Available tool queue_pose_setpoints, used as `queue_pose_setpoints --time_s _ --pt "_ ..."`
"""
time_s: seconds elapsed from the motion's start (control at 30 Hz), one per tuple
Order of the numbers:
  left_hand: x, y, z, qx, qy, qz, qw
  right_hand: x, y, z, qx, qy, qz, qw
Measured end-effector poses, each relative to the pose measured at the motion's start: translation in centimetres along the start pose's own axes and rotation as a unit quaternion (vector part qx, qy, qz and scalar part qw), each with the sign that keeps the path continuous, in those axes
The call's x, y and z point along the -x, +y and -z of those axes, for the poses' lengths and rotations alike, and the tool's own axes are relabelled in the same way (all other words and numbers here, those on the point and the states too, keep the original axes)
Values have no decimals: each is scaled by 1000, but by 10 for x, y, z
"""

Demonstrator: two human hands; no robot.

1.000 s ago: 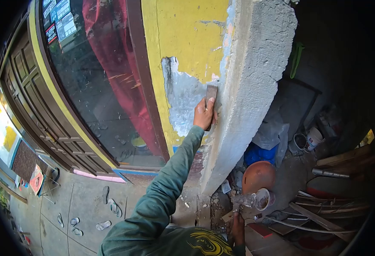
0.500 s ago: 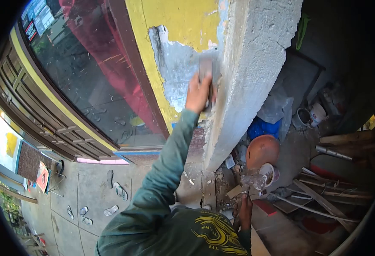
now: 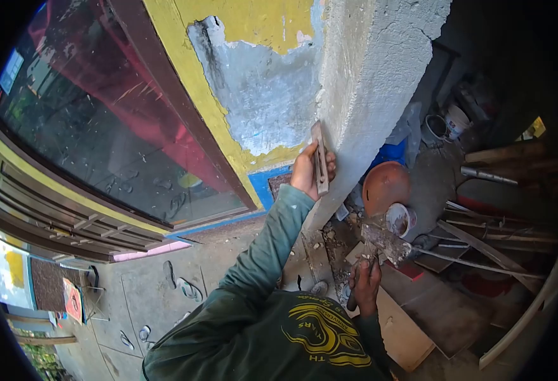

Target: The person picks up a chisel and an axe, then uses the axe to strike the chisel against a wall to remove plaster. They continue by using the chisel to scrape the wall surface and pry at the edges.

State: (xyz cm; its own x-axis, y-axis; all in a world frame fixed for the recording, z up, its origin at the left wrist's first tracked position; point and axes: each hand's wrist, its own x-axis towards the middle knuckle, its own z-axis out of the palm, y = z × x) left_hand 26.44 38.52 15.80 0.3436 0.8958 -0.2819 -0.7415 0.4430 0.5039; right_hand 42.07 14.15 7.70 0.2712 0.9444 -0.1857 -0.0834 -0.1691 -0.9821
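My left hand (image 3: 307, 170) is closed around a narrow, cement-smeared bar with slots (image 3: 320, 159), held at the inner corner beside the concrete pillar (image 3: 380, 82). Above it, the wall has a bare grey plaster patch (image 3: 266, 95) edged by peeling yellow paint (image 3: 260, 22). Lower right, my right hand (image 3: 366, 282) grips the dark handle of a trowel (image 3: 387, 242) whose broad blade is crusted with cement. That blade overlaps the floor clutter in this view.
An orange basin (image 3: 387, 188) and a white bucket (image 3: 400, 220) stand by the pillar's foot. Wooden planks and strips (image 3: 482, 244) lie at right. To the left is a glass window (image 3: 120, 127) in a brown frame, with slippers (image 3: 190, 289) on the concrete floor below.
My left hand has come down the wall with the slotted bar, away from the grey patch and turned so the fingers show. My right hand and trowel have risen slightly in view.
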Motion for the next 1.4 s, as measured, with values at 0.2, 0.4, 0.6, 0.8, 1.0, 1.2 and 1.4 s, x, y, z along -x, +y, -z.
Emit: queue_pose_setpoints --time_s 0.2,0.4,0.6,0.8,1.0,1.2,1.4 --pt "-13 18 -18 40 -76 -9 996 -11 -26 -40 42 -3 131 991" --pt "-25 31 -23 37 -119 38 991 -38 -10 -65 168 41 274 946" --pt "-23 26 -33 -25 -26 11 999 -85 -79 -118 133 150 396 896" --pt "-30 31 -23 -121 -31 11 992 -121 -110 -140 92 170 427 884" --pt "-14 48 -3 -313 -65 -63 945 -128 -99 -135 143 180 455 860" --pt "-4 61 -11 -449 -69 -139 880 -135 -83 -127 180 166 489 837" --pt "-14 45 -2 -324 -66 -129 935 -119 -117 -120 237 140 507 817"
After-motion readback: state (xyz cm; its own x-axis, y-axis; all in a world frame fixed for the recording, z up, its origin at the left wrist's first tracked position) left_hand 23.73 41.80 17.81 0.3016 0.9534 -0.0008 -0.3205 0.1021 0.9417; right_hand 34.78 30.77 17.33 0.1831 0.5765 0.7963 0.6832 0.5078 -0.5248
